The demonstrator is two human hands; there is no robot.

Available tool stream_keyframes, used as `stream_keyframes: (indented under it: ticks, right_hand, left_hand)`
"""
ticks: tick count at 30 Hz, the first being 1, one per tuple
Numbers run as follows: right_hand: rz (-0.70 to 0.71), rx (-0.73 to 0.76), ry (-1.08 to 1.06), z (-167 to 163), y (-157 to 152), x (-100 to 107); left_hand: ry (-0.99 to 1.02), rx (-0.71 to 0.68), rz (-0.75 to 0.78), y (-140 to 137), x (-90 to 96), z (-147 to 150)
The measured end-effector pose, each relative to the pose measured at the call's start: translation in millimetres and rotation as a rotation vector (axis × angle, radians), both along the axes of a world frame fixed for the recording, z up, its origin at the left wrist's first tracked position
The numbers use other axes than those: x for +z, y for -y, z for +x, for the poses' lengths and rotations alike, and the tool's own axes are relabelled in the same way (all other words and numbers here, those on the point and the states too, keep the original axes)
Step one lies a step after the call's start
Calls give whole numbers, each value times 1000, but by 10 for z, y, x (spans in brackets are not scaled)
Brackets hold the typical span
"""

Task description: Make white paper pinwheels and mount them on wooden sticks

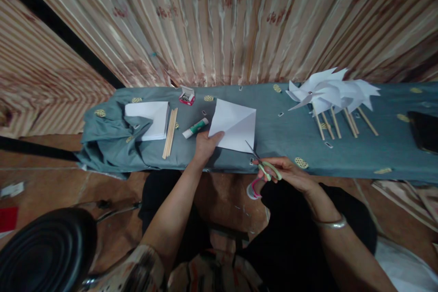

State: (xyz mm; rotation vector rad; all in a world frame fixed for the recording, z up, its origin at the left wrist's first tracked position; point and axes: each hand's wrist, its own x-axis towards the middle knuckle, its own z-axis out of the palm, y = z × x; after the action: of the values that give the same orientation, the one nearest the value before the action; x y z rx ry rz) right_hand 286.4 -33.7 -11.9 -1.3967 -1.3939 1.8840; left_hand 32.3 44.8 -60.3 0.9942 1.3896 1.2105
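My left hand [204,147] pinches the lower left edge of a white paper square [236,121], thumb on top. A crease runs diagonally across the paper. My right hand [287,171] grips scissors [265,167] with light green handles. Their blades are parted at the paper's lower right corner; whether they touch the paper is hard to tell. Just left of my left hand lies a glue stick [195,128] with a green label.
Wooden sticks [170,133] lie beside a stack of white paper [158,121] at the left. Behind them stands a small red-and-white box [186,96]. Paper pinwheels [337,89] on sticks lie at the right, near a dark phone-like object [424,130]. A black round stool [48,251] stands lower left.
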Motion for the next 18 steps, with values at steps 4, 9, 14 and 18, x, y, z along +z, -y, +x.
stream_keyframes:
  ticks: [4, 9, 14, 18]
  right_hand:
    - [-12, -10, -3, -7, -2, -12]
    - [-24, -17, -9, -8, -8, -26]
    - [-43, -35, -7, -17, 1, -18]
    - [-68, -50, -22, -25, 4, -7]
  left_hand:
    - [-2, -6, -1, 10, 13, 1]
    - [-16, 11, 2, 7, -8, -8]
    - [-11, 21, 3, -1, -27, -3]
    - [-15, 25, 2, -1, -17, -3]
